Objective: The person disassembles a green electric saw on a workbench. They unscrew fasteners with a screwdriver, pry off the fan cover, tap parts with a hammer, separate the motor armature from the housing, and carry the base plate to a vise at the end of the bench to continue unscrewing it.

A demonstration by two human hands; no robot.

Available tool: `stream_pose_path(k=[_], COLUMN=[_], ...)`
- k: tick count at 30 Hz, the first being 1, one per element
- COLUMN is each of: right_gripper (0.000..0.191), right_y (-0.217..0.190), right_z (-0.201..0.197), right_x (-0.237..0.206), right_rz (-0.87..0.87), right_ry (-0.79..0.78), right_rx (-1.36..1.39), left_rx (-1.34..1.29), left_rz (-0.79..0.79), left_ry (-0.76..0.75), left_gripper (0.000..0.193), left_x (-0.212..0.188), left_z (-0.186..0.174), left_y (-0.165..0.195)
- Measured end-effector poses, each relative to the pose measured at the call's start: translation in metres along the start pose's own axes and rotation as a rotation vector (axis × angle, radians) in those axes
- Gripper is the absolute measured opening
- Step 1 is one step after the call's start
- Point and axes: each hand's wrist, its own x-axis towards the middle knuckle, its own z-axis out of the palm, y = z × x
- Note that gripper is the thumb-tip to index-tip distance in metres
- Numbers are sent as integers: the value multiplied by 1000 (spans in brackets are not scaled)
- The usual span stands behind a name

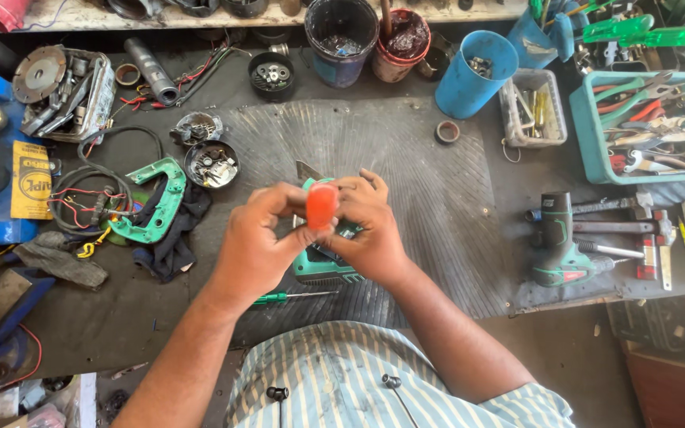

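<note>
Head view: I see the left hand (255, 242) and right hand (370, 230) both closed around an orange-handled tool (322, 204), held upright over a green power-tool body (323, 265) at the middle of the ribbed mat (438, 182). I judge the job midway: one green housing half (154, 202) lies detached at left, the body still in pieces. Counted: one green screwdriver (291, 297), one cordless drill (560, 246), two paint cans, one blue cup (473, 71).
</note>
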Motion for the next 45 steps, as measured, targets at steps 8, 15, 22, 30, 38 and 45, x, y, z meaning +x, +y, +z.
stream_pose_path(k=[8, 15, 22, 30, 38, 45], right_gripper=[33, 39, 23, 30, 23, 19], right_y=[15, 13, 11, 1, -2, 0], right_z=[6, 7, 10, 15, 12, 16], right_x=[6, 9, 8, 8, 7, 6], right_rz=[0, 32, -38, 18, -15, 41], right_ry=[-71, -52, -73, 12, -83, 6], right_rx=[23, 105, 2, 69, 6, 78], left_rx=[-21, 0, -2, 28, -33, 88], left_rz=[159, 194, 233, 157, 252, 37], left_ry=[-83, -20, -95, 9, -91, -47], left_gripper=[31, 20, 27, 22, 20, 36], left_x=[15, 17, 16, 13, 12, 12], left_z=[-5, -9, -14, -9, -19, -12], left_y=[-14, -16, -14, -11, -6, 2])
